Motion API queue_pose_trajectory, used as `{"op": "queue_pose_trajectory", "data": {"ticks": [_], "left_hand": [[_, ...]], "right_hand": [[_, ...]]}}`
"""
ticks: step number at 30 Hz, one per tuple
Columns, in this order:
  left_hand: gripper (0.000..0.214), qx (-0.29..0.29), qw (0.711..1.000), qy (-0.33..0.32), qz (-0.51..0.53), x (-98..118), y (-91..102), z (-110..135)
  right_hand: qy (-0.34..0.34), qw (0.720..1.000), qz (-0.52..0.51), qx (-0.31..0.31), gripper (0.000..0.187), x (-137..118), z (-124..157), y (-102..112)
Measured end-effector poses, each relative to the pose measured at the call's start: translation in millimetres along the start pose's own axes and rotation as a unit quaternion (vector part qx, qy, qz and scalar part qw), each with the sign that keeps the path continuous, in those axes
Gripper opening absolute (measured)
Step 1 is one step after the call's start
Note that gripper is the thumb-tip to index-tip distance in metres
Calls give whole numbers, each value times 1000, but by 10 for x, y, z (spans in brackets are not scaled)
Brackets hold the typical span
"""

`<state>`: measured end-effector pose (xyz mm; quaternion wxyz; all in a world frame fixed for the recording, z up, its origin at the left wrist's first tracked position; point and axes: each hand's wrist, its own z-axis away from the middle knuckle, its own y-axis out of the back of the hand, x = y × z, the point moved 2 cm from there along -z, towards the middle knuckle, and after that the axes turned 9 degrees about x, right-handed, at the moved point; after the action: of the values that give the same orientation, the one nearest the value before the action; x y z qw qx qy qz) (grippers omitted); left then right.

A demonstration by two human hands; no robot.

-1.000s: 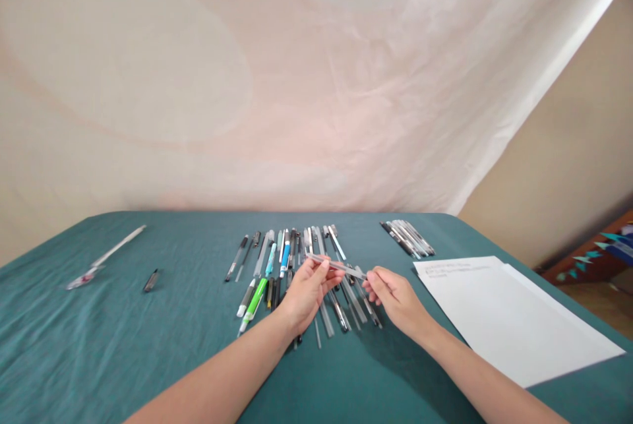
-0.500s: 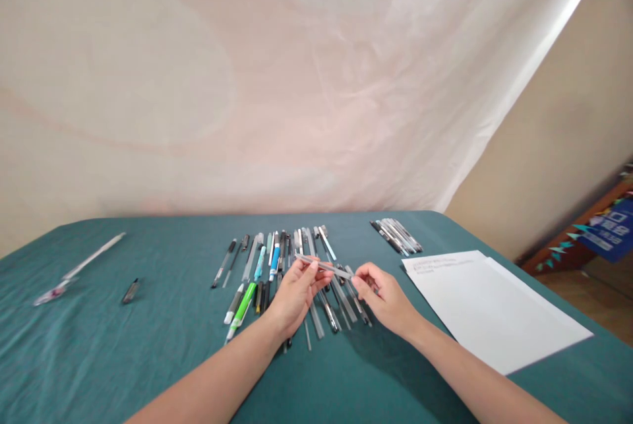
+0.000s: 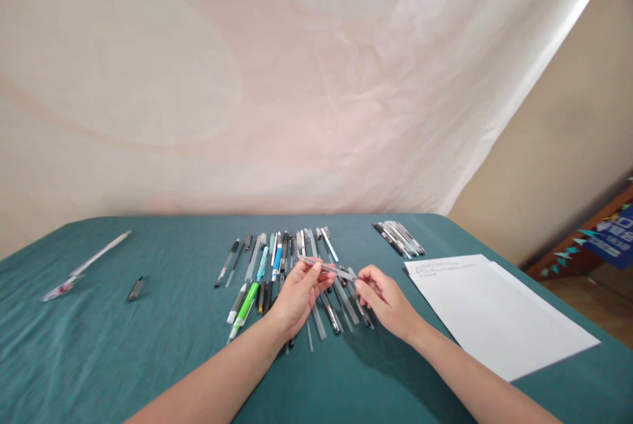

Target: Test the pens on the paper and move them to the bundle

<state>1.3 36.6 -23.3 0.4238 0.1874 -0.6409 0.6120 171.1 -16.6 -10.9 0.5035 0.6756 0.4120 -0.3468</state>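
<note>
My left hand (image 3: 302, 295) pinches a slim translucent pen barrel (image 3: 329, 268) between thumb and fingers, above the middle of the table. The barrel slants down slightly to the right. At its right end the fingertips of my right hand (image 3: 380, 295) are closed on it; any small part between those fingertips is hidden. Below both hands lie many pens and clear pen parts (image 3: 319, 322) in loose rows, partly covered by my left hand. A bright green pen (image 3: 246, 308) and a blue-and-white pen (image 3: 277, 259) lie left of my left hand.
A bundle of pens (image 3: 399, 239) lies at the back right. White paper sheets (image 3: 499, 318) with some writing lie on the right. On the left are a small dark cap-like piece (image 3: 135, 289) and a long whitish stick-like item (image 3: 101, 254). A green cloth (image 3: 173, 345) covers the table.
The view has shifted slightly, so the table's things appear a little further right. Both hands keep nearly the same hold on the barrel.
</note>
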Motion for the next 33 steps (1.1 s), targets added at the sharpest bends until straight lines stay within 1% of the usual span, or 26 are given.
{"op": "queue_pose_trajectory", "data": {"ticks": [2,6,9,14,18,20,22,24,26,27,30,33], "left_hand": [[13,-4,1000,0,-1,2,-2,2],[13,-8,1000,-2,-6,9,-15,13],[11,-16,1000,-5,-9,20,-35,27],[9,-32,999,-12,-3,63,-68,57],[9,-32,999,0,15,101,-91,68],[8,-26,999,13,31,116,-107,70],[8,-15,998,32,52,126,-128,77],[7,-5,996,56,73,126,-154,95],[7,1,993,80,92,113,-185,127],[7,1,991,92,99,101,-202,147],[8,-12,987,119,104,53,-249,209],[10,-37,988,126,83,8,-274,250]], "right_hand": [[8,1000,5,-7,23,-6,5,1],[19,1000,14,-12,28,-21,2,-5],[5,1000,-5,-18,31,-20,-7,-14],[-59,992,-102,-45,34,-48,4,-42],[-123,964,-225,-69,34,-123,23,-52],[-137,950,-270,-74,34,-148,10,-27],[-124,949,-285,-60,33,-157,-22,26],[-100,958,-266,-41,29,-162,-55,84],[-75,972,-220,-44,22,-183,-65,115],[-61,978,-193,-50,24,-205,-60,117],[-16,991,-113,-68,39,-297,-8,85],[1,994,-68,-84,41,-365,52,28]]}}
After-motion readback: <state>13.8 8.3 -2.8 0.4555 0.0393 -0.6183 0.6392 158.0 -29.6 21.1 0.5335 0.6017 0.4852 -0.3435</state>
